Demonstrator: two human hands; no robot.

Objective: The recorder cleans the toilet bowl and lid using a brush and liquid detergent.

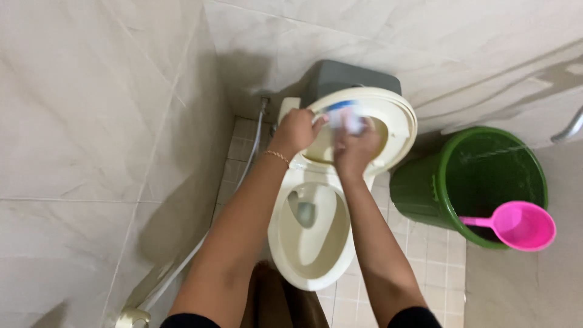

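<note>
Both forearms enter from the bottom edge, dark sleeves at the elbows, and reach up over a cream toilet bowl point(313, 243). Bowl rim is bare; water sits low in the trap. Seat and lid point(388, 115) are raised, leaning back against a grey cistern point(352, 76).

Left hand point(294, 130): closed on the left edge of the raised seat, fingers curled over the rim; thin gold bracelet point(277, 157) at the wrist.

Right hand point(355, 149): closed around a white and blue scrubber point(345, 116), pressed against the underside of the raised seat, near its upper middle. Motion blur here; exact shape of the scrubber cannot be told.

Room: walls are large pale marbled tiles point(91, 121) with fine grey veins, glossy. Floor point(425, 255) is small square off-white tiles with visible grout lines. A white spray hose point(243, 176) runs down along the left wall from a fitting near the cistern to the floor corner.

Right of the toilet, just beside its base: green plastic bucket point(425, 194), upright, holding dark water. A pink dipper point(522, 226) rests on the bucket's near rim, handle pointing inward. Metal pipe point(568, 130) at the right edge, partly cut off.
</note>
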